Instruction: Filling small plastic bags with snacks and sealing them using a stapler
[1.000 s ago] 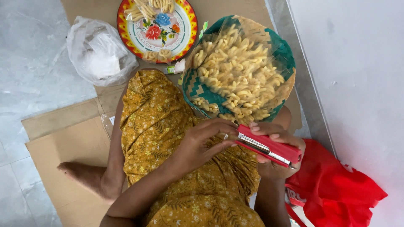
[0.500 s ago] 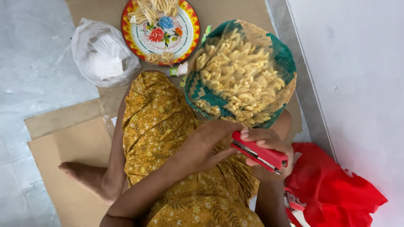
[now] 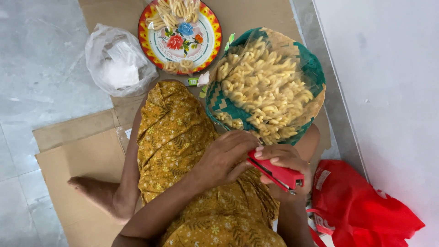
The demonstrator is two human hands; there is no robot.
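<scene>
Left hand (image 3: pixel 224 160) curls over the front end of a red stapler (image 3: pixel 276 173), fingers bent onto its nose, above the lap in the ochre patterned cloth (image 3: pixel 176 137). Right hand (image 3: pixel 286 167) is clenched round the stapler's body from beneath — thumb along the top. It looks stiff, light and smooth, best gripped mid-body. Beyond it sits a green woven basket (image 3: pixel 311 68) of pale pasta-like snacks (image 3: pixel 263 89) on the cardboard's (image 3: pixel 87 155) right edge — a red bag (image 3: pixel 361 206) lies on the floor.

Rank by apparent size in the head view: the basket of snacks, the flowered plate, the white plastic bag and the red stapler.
1. Basket of snacks, largest.
2. Flowered plate and white plastic bag: too alike to rank.
3. Red stapler, smallest, though nearer the camera and partly hidden by the hands.
</scene>
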